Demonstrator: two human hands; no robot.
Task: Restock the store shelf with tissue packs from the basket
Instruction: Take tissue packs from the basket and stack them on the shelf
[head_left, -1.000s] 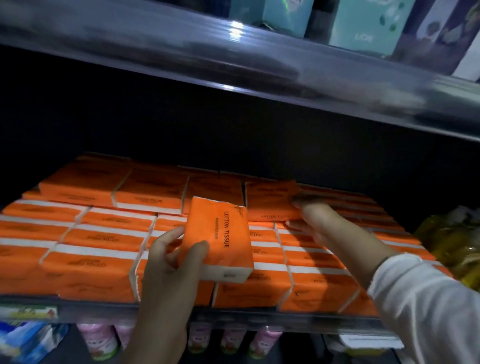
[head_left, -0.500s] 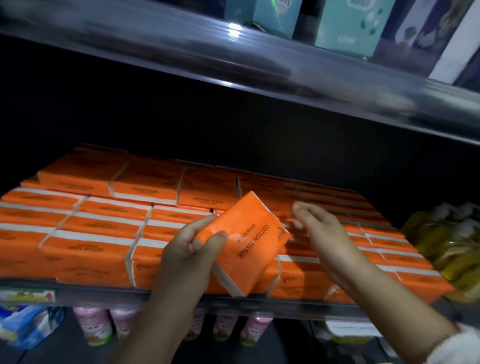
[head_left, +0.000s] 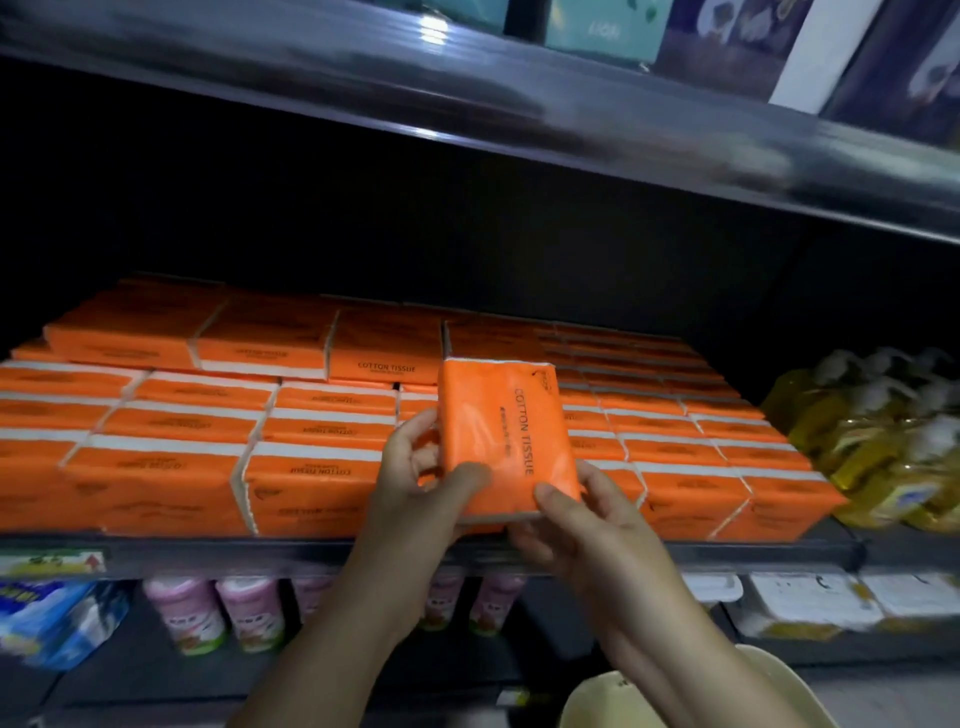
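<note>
I see left hand (head_left: 421, 480) and right hand (head_left: 584, 522) both gripping orange plastic-wrapped tissue pack (head_left: 506, 436), upright, over front edge of dark metal shelf (head_left: 208, 553); shelf board stacked with matching orange packs (head_left: 208, 415), yellow bottles (head_left: 883, 441) at right; dim aisle

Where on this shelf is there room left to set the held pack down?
The shelf shows no bare board: stacked tissue packs run edge to edge up to the yellow bottles. Free room is only on top: the lower right-rear stacks beside the raised back row, under the upper shelf. The held tissue pack could probably go there.
</note>
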